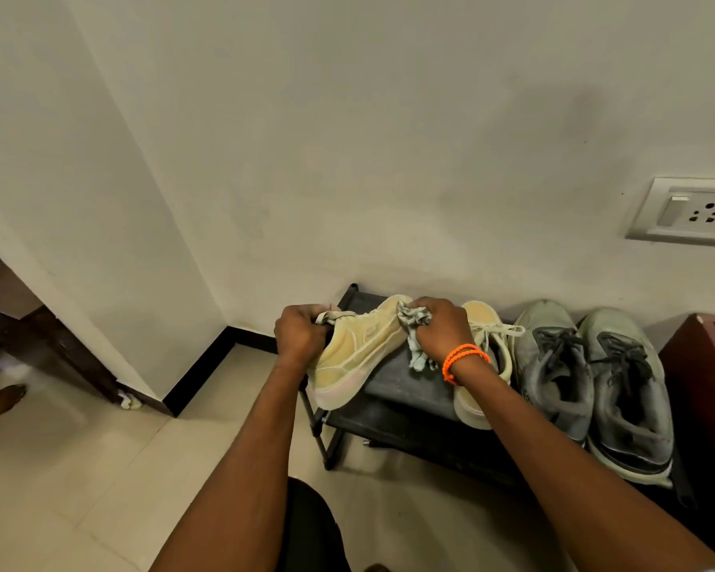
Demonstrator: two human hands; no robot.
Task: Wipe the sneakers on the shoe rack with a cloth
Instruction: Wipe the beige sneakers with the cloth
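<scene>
Yellow suede sneaker (358,348), tilted on its side above the left end of the black shoe rack (405,386): I see my left hand (300,336) gripping its collar, fingers curled round the opening. My right hand (442,330), wearing an orange bracelet (463,359), clutches a crumpled grey cloth (415,324) pressed against the sneaker's toe. The matching yellow sneaker (486,357) stands on the rack's top shelf just beside my right wrist; a pair of grey sneakers (591,386) sits further right on the same shelf. Behind: pale wall with a socket plate (686,212). Below: cream floor tiles (100,468).
</scene>
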